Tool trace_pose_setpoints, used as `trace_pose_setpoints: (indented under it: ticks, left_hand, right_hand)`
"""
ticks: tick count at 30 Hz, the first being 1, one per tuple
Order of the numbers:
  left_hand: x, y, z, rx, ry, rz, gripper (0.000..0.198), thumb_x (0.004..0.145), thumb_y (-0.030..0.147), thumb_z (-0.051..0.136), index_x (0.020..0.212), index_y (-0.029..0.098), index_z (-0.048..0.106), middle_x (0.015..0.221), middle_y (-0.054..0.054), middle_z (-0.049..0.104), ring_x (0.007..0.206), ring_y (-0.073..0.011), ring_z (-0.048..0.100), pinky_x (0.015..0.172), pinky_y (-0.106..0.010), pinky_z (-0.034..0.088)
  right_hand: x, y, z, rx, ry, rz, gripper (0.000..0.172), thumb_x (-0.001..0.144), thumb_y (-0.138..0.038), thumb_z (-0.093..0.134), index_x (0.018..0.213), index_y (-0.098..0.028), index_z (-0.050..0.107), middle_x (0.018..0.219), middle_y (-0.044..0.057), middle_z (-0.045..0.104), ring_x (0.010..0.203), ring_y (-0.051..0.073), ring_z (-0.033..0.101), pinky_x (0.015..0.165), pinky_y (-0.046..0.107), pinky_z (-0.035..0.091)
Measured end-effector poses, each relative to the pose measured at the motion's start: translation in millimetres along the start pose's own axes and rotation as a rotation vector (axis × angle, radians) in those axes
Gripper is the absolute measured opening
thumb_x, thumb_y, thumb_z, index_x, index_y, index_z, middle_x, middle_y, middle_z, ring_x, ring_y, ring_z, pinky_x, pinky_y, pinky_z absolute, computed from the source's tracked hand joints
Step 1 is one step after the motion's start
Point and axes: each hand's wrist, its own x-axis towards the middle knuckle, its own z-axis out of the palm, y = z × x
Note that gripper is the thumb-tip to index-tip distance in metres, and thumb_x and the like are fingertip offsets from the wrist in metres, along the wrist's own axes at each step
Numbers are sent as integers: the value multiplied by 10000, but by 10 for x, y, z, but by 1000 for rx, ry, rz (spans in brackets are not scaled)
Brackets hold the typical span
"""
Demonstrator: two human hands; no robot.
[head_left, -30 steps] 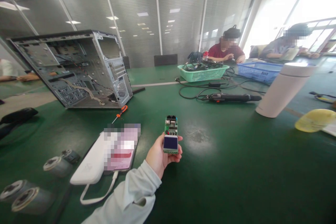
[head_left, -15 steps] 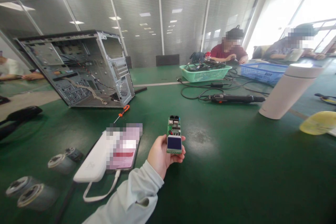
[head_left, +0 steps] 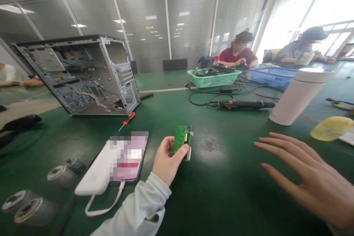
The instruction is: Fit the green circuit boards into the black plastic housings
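Near the middle of the view, my left hand (head_left: 170,158) grips a small green circuit board (head_left: 179,138) between thumb and fingers, above the table. The board is turned so its green soldered side faces me, and its screen is hidden from sight. My right hand (head_left: 306,173) is at the right, open with fingers spread and nothing in it, well apart from the board. To the left of my left hand lie a phone (head_left: 134,158) and a white power bank (head_left: 95,169), with a white cable (head_left: 103,212) beside them.
An open computer case (head_left: 83,77) stands back left, an orange-handled screwdriver (head_left: 129,118) before it. Several metal cylinders (head_left: 62,177) sit at left. Behind are a green basket (head_left: 212,79), a blue basket (head_left: 272,77), an electric screwdriver (head_left: 245,104) and a pale bottle (head_left: 297,97). Other people sit beyond.
My left hand has rotated the circuit board, so the screen side no longer faces me and the green back shows. My right hand has come into view from the right.
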Motion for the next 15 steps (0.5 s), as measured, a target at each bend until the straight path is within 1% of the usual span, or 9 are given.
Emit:
trace_pose_setpoints:
  ticks: [1,3,4,6,8,10,13,15]
  left_hand:
    - [-13,6,-17,155,10,124,278,686,341,658,875,181,532,797,-14,583,704,-153,566,607,-274,471]
    - [-40,29,-47,456,30,356,262,672,292,661,890,191,554,805,-13,552,749,-176,551,690,-327,471]
    - [-53,43,-58,571,28,446,252,672,274,657,894,195,567,814,-16,542,769,-187,549,712,-343,470]
    - [-71,62,-71,709,1,576,246,679,257,649,908,195,584,844,-29,534,807,-203,553,731,-355,475]
    - [-83,62,-70,762,-47,660,278,684,254,648,950,194,593,874,-43,533,834,-210,558,739,-353,487]
    - [-93,43,-58,776,-108,715,316,672,248,654,977,191,597,883,-49,538,831,-208,561,735,-346,496]
    - [-112,16,-34,766,-176,752,325,657,233,651,976,192,602,853,-44,560,802,-203,566,716,-334,500]
    - [-123,20,-28,747,-193,761,323,664,227,640,984,197,602,844,-40,566,791,-197,566,709,-326,498]
  right_hand:
    - [112,-123,5,36,11,-38,391,991,-439,290,1187,-170,497,1191,73,525,1143,222,470,875,407,446]
    - [309,-341,21,108,7,-51,360,991,-378,313,1238,-166,468,1263,61,474,1209,227,410,920,411,431]
    - [390,-432,37,131,-5,-60,356,994,-356,313,1263,-169,452,1300,51,443,1243,230,373,943,414,420]
    - [521,-581,87,154,-11,-92,357,1004,-325,289,1297,-179,431,1357,28,387,1284,229,317,972,412,404]
    - [618,-682,155,164,14,-148,377,1011,-334,251,1301,-181,436,1371,7,373,1290,233,307,981,417,397]
    - [687,-737,224,175,37,-210,401,1009,-350,231,1270,-161,470,1346,3,409,1272,239,332,983,422,394]
    - [753,-767,296,200,63,-282,385,1003,-316,261,1175,-105,534,1226,36,517,1203,239,409,972,409,408]
    - [771,-774,317,229,88,-299,362,1000,-288,278,1110,-82,554,1108,63,570,1103,225,482,915,380,448]
